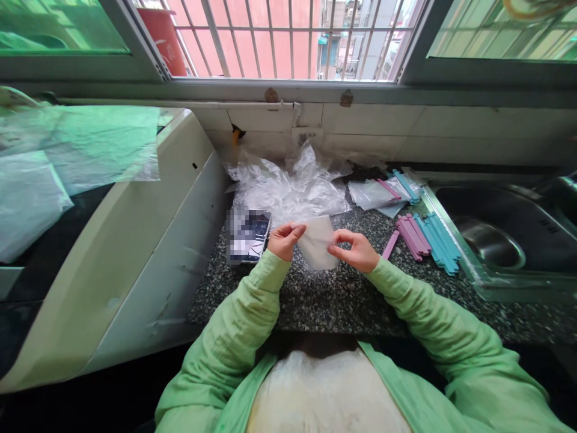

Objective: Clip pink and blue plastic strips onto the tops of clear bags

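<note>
Both hands hold one small clear plastic bag point(318, 243) just above the speckled counter point(315, 294), in front of the crumpled plastic heap point(291, 189). Left hand point(283, 240) pinches the bag's upper left corner, fingers closed on it. Right hand point(358, 249) pinches the right edge, thumb and forefinger closed. Pink and blue sticks point(424, 237) lie right of the bag; phone point(250, 234) lies left. Risk, as I judge it: thin film slipping from either pinch, or tearing if pulled apart.
</note>
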### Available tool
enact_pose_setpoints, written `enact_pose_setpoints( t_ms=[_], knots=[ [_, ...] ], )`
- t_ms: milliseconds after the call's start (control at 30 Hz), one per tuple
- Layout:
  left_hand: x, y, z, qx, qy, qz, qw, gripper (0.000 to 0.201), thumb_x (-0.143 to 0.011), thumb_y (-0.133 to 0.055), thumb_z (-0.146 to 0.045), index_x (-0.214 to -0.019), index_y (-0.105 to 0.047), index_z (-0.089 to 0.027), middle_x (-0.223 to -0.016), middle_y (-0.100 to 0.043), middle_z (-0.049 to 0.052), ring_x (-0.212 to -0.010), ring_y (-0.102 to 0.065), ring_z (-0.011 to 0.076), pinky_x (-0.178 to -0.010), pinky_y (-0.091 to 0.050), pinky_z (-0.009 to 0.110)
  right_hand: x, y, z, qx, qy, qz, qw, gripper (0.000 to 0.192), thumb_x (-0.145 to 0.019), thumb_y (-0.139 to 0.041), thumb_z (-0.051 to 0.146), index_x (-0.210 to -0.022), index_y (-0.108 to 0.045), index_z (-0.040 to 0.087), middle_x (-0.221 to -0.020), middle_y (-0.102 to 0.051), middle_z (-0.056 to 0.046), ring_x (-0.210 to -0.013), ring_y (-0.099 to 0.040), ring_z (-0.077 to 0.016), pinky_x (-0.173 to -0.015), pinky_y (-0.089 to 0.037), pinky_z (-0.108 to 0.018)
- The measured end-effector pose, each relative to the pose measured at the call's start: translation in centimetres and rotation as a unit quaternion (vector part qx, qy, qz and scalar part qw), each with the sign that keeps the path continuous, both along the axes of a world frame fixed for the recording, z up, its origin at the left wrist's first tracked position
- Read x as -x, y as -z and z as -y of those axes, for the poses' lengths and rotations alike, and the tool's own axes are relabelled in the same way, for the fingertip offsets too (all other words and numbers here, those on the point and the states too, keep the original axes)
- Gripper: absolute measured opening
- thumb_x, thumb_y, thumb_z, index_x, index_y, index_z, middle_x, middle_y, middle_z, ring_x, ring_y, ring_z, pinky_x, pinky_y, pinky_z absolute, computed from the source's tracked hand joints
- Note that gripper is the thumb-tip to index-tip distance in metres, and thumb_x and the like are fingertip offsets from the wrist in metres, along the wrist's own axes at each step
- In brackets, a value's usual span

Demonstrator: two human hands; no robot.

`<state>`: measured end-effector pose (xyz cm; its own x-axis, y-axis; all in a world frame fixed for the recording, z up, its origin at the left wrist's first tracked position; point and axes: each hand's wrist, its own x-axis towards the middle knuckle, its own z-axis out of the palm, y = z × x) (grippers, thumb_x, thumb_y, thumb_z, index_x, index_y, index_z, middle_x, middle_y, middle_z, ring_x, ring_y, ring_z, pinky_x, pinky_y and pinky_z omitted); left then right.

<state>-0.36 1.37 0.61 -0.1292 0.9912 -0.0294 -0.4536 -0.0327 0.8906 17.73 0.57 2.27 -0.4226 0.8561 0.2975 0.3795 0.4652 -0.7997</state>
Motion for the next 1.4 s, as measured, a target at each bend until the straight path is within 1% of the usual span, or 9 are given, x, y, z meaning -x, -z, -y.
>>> enact_pose_setpoints(
  t_ms=[233,500,667,933,1100,1167,1267,1300,1400],
  knots=[
    [0.0,0.1,0.0,-0.003,-0.005,-0.003,1.000,0.033,-0.041,-0.078,-0.042,-0.055,-0.066,-0.015,-0.057,-0.063,-0.002,-0.053,-0.053,0.0085,-0.056,-0.044,0.024,0.0,0.4,0.1,-0.012,0.010,-0.004,1.000,0.018,-0.073,-0.055,0.032,-0.061,-0.054,0.018,-0.064,-0.056,-0.001,-0.065,-0.050,-0.0126,-0.065,-0.041,-0.028],
    [0.1,0.5,0.0,-0.020,0.004,-0.014,1.000,0.028,-0.047,-0.076,-0.040,-0.057,-0.067,-0.016,-0.058,-0.064,-0.002,-0.054,-0.053,0.0084,-0.056,-0.044,0.023,-0.1,1.0,-0.3,-0.025,0.012,0.011,1.000,0.018,-0.074,-0.054,0.032,-0.063,-0.055,0.018,-0.065,-0.057,-0.002,-0.065,-0.050,-0.0129,-0.064,-0.041,-0.027],
    [0.0,0.4,-0.1,-0.009,-0.005,0.002,1.000,0.029,-0.045,-0.077,-0.039,-0.057,-0.067,-0.016,-0.058,-0.064,-0.002,-0.053,-0.053,0.0081,-0.056,-0.043,0.022,-0.5,1.7,-0.1,-0.027,-0.007,0.038,0.999,0.019,-0.070,-0.059,0.035,-0.067,-0.058,0.017,-0.069,-0.060,-0.003,-0.067,-0.052,-0.0143,-0.064,-0.041,-0.028],
    [-0.1,-0.3,0.0,0.007,-0.026,0.042,0.999,0.030,-0.038,-0.080,-0.037,-0.054,-0.066,-0.015,-0.056,-0.064,-0.002,-0.052,-0.054,0.0078,-0.056,-0.043,0.022,-0.4,2.7,0.6,-0.039,0.000,0.033,0.999,0.017,-0.073,-0.054,0.029,-0.061,-0.056,0.017,-0.062,-0.058,-0.002,-0.062,-0.052,-0.0120,-0.062,-0.042,-0.025],
    [-0.1,-0.1,0.0,0.006,-0.023,0.040,0.999,0.030,-0.038,-0.080,-0.036,-0.054,-0.066,-0.015,-0.054,-0.063,-0.003,-0.050,-0.053,0.0070,-0.054,-0.042,0.020,-0.3,2.8,0.6,-0.054,0.005,0.050,0.997,0.018,-0.073,-0.055,0.031,-0.061,-0.056,0.018,-0.061,-0.059,-0.001,-0.062,-0.053,-0.0119,-0.061,-0.043,-0.025],
    [0.0,0.0,0.0,0.000,-0.021,0.034,0.999,0.029,-0.040,-0.079,-0.036,-0.054,-0.066,-0.015,-0.053,-0.062,-0.003,-0.050,-0.052,0.0065,-0.053,-0.041,0.020,-1.0,2.4,0.7,-0.064,0.030,0.074,0.995,0.016,-0.073,-0.055,0.032,-0.066,-0.058,0.018,-0.065,-0.061,-0.002,-0.063,-0.054,-0.0122,-0.061,-0.043,-0.025],
    [-0.1,-0.3,0.1,0.004,-0.024,0.028,0.999,0.032,-0.039,-0.079,-0.038,-0.053,-0.064,-0.014,-0.051,-0.061,-0.004,-0.048,-0.051,0.0059,-0.050,-0.039,0.019,-3.2,1.6,1.5,-0.086,0.134,0.177,0.971,0.018,-0.074,-0.054,0.034,-0.072,-0.060,0.017,-0.070,-0.063,-0.004,-0.066,-0.057,-0.0142,-0.063,-0.043,-0.026],
    [-0.1,-0.5,0.2,0.008,-0.024,0.027,0.999,0.033,-0.037,-0.079,-0.038,-0.051,-0.062,-0.014,-0.049,-0.060,-0.004,-0.047,-0.049,0.0055,-0.049,-0.039,0.019,-4.1,1.3,1.8,-0.089,0.186,0.232,0.951,0.020,-0.075,-0.053,0.035,-0.070,-0.060,0.017,-0.070,-0.064,-0.005,-0.067,-0.057,-0.0156,-0.063,-0.042,-0.027],
    [-0.2,-1.1,0.4,0.013,-0.012,0.016,1.000,0.036,-0.035,-0.079,-0.040,-0.046,-0.057,-0.014,-0.042,-0.053,-0.006,-0.042,-0.044,0.0043,-0.046,-0.036,0.018,-6.8,0.6,2.9,-0.048,0.324,0.394,0.859,0.027,-0.077,-0.050,0.040,-0.070,-0.061,0.017,-0.069,-0.065,-0.008,-0.067,-0.060,-0.0206,-0.057,-0.039,-0.028]
  ],
)
